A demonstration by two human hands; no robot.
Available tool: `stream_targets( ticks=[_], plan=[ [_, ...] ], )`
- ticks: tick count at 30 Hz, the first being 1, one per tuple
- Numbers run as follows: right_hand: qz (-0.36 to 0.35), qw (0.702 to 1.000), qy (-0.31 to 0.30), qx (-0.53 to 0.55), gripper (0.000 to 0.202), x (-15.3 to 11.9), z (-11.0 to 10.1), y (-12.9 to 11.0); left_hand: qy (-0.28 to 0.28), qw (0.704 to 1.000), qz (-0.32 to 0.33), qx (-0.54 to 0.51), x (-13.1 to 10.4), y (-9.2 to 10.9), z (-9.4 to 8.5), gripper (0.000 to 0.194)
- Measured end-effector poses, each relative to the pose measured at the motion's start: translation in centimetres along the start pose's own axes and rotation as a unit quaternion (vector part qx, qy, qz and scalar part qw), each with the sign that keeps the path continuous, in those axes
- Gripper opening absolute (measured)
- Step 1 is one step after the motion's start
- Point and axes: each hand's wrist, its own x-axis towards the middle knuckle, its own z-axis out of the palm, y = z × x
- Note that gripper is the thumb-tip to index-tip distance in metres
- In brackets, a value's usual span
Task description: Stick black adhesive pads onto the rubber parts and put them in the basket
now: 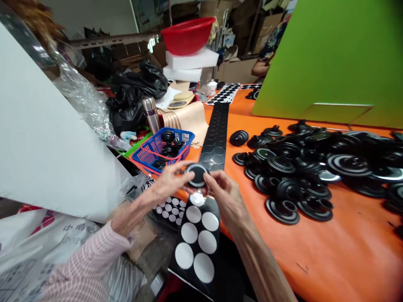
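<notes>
Both hands (201,188) pinch black disc (197,174) — underside hidden, pile (315,167) cut off rt.

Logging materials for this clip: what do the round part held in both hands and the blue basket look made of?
Round part: probably black rubber or plastic, judging by its ridged rim with a soft sheen. Blue basket: moulded plastic, judging by its glossy open lattice walls.

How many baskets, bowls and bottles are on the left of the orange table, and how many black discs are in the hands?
Blue plastic mesh basket: 1
Red plastic bowl: 1
Steel flask bottle: 1
Round black rubber disc held by left hand and right hand: 1
Total: 4
</notes>
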Motion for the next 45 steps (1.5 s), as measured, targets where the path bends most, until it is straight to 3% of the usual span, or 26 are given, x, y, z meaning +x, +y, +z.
stream_targets(
  ticks=[3, 5, 6, 7, 9, 10, 12, 15, 18, 23, 27, 34, 37, 42, 45],
  plan=[
    [-0.052, 0.992, -0.038, 0.106, 0.034, 3.6, 3.6, -2.2, 0.128, 0.980, 0.080, 0.130, 0.9, 3.9, -3.9, 0.056],
    [-0.090, 0.991, -0.026, 0.093, 0.030, 4.0, 3.9, -2.5, 0.213, 0.940, 0.129, 0.233, 0.4, 4.2, -5.3, 0.048],
    [-0.100, 0.994, -0.014, 0.048, 0.026, 3.5, 3.3, -2.2, 0.218, 0.931, 0.124, 0.264, -0.2, 3.5, -5.4, 0.044],
    [-0.103, 0.994, 0.001, -0.018, 0.023, 2.5, 2.2, -1.5, 0.189, 0.938, 0.090, 0.275, -0.9, 2.1, -5.3, 0.043],
    [-0.091, 0.979, 0.038, -0.176, 0.022, -0.5, -0.5, 0.6, 0.077, 0.972, -0.033, 0.221, -2.4, -1.8, -3.9, 0.044],
    [-0.093, 0.961, 0.064, -0.252, 0.022, -2.3, -1.9, 2.0, 0.029, 0.979, -0.111, 0.166, -3.1, -3.9, -2.8, 0.044],
    [-0.111, 0.925, 0.101, -0.350, 0.023, -5.7, -4.1, 4.5, -0.006, 0.976, -0.214, 0.026, -3.8, -7.7, -0.4, 0.041],
    [-0.142, 0.893, 0.117, -0.410, 0.031, -8.5, -5.1, 7.1, -0.034, 0.955, -0.242, -0.168, -3.7, -10.5, 2.5, 0.036],
    [-0.138, 0.891, 0.107, -0.420, 0.035, -8.6, -4.3, 7.7, -0.020, 0.950, -0.222, -0.219, -3.4, -10.1, 3.4, 0.036],
    [-0.121, 0.899, 0.102, -0.408, 0.036, -7.6, -3.4, 7.2, -0.019, 0.943, -0.235, -0.236, -3.8, -8.9, 3.0, 0.033],
    [-0.167, 0.887, 0.131, -0.409, 0.029, -7.7, -3.5, 6.7, 0.007, 0.928, -0.249, -0.276, -3.8, -9.5, 3.5, 0.029],
    [-0.178, 0.868, 0.138, -0.442, 0.019, -7.4, -3.2, 5.6, -0.014, 0.942, -0.232, -0.244, -3.8, -10.1, 3.8, 0.030],
    [-0.161, 0.865, 0.123, -0.459, 0.023, -7.0, -3.8, 5.4, -0.008, 0.955, -0.222, -0.198, -4.0, -10.3, 3.7, 0.028],
    [-0.142, 0.860, 0.200, -0.448, 0.030, -7.0, -6.4, 4.4, -0.019, 0.979, -0.198, -0.048, -4.7, -10.1, 2.7, 0.031],
    [-0.163, 0.871, 0.179, -0.429, 0.026, -7.8, -6.5, 4.2, 0.116, 0.976, -0.097, 0.154, -5.0, -8.6, 2.1, 0.034]
  ],
)
